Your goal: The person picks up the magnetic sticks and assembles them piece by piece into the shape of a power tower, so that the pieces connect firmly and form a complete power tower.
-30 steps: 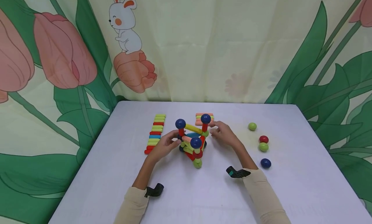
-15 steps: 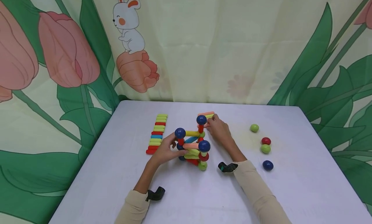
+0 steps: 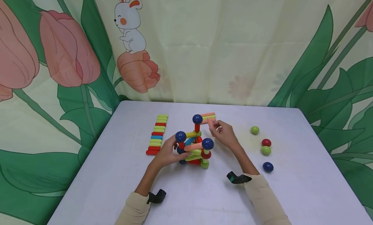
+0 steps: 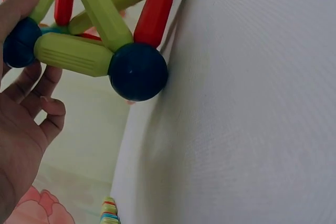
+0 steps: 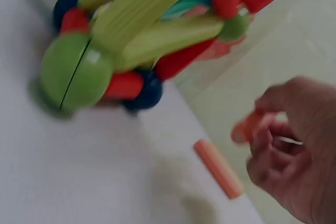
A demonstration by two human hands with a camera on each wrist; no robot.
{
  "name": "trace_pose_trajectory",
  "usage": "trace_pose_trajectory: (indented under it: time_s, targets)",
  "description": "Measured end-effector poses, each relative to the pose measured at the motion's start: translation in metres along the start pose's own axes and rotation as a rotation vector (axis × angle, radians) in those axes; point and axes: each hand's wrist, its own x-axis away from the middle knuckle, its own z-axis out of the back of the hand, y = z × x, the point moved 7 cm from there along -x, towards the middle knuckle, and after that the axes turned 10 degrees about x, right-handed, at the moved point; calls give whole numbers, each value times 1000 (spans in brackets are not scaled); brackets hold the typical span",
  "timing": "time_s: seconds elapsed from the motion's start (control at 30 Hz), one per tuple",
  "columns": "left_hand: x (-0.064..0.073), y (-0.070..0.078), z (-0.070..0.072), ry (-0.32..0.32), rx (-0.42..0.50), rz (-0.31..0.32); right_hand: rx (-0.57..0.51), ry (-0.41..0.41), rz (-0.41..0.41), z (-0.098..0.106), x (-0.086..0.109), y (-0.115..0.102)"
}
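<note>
An openwork construction of coloured, plastic-looking sticks and balls [image 3: 193, 157] is on the white desk [image 3: 116, 186], between the two hands. The left hand [image 3: 168, 153] grips it at its left side, with thumb and fingers around a dark-blue round ball [image 4: 21, 44]. The right hand [image 3: 223, 132] pinches a short salmon-coloured stick [image 5: 245, 129], near the construction but apart from it. A row of salmon and lime sticks [image 3: 208, 117] lies just beyond this hand.

In my judgement, the step is to handle this stick while the construction is steadied. For doing it well, the left hand should support firmly but not squeeze, because the joints may come loose. The right fingers had better hold the stick close to one end, so the other end is free. The tall dark-blue ball at the back [image 3: 197, 119] asks for care; a knuckle could knock it.
</note>
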Motion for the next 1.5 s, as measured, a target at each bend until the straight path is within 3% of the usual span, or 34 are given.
trace_pose_trajectory:
  time_s: [0.1,0.17,0.4,0.53,0.87,1.07,1.23,1.37,1.5]
  targets:
    - [1,1,1,2,-1,7,-308,-54,-3,8,12,-11]
    - [1,1,1,4,-5,7,-430,-97,20,11,20,-20]
    - [1,1,-1,3,-5,-6,-561,-239,236,10,45,-43]
    - [1,2,0,8,0,-4,-588,-298,301,6,50,-47]
    - [2,-1,-1,6,10,18,-504,-308,309,2,48,-50]
    - [1,-1,-1,1,16,4,-383,-222,306,7,42,-56]
    - [1,-3,-1,-6,26,12,-408,-155,354,15,31,-65]
    - [1,-3,-1,-2,36,25,-426,-230,469,16,23,-79]
    - [1,-4,-2,-15,42,22,-409,-290,497,17,18,-87]
